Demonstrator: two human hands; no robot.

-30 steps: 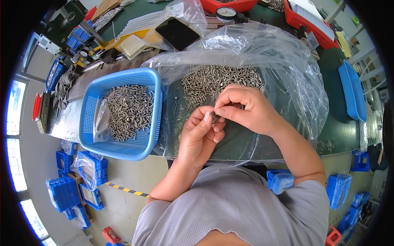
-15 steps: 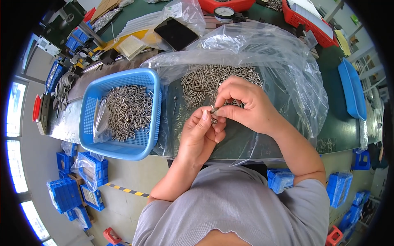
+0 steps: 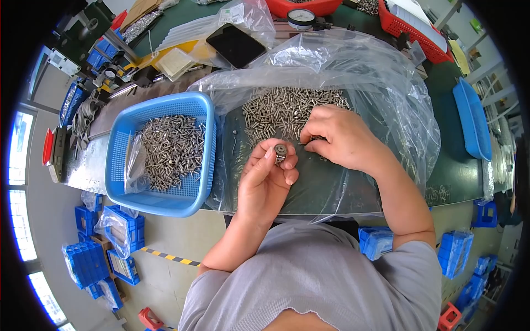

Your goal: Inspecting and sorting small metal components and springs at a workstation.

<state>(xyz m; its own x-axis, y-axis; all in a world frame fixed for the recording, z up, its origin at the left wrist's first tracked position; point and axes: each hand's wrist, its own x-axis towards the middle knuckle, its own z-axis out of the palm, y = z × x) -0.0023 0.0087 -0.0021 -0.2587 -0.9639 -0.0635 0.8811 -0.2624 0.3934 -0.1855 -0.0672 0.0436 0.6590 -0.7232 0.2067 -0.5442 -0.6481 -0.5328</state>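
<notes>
My left hand point(image 3: 259, 179) is closed around a small round dark metal piece point(image 3: 280, 150) with a hole in its centre, pinched between thumb and fingers. Shiny small metal parts show just below it in the same fingers. My right hand point(image 3: 348, 138) is at the near right edge of a pile of small metal pins point(image 3: 281, 110) lying on clear plastic. Its thumb and fingertips are drawn together over the pins; whatever lies between them is hidden. To the left, a blue plastic basket point(image 3: 207, 165) holds many more metal pins point(image 3: 172, 149).
A clear plastic bag point(image 3: 397, 105) spreads over the dark green table point(image 3: 455, 171). Farther back are a black phone point(image 3: 236, 45), a dial gauge point(image 3: 301, 19) and a red basket point(image 3: 419, 33) with papers. A blue tray point(image 3: 472, 118) stands at the right edge.
My right hand has moved away from the left, rightward to the pile's edge. The left hand has tilted, so the round piece's holed face now shows.
</notes>
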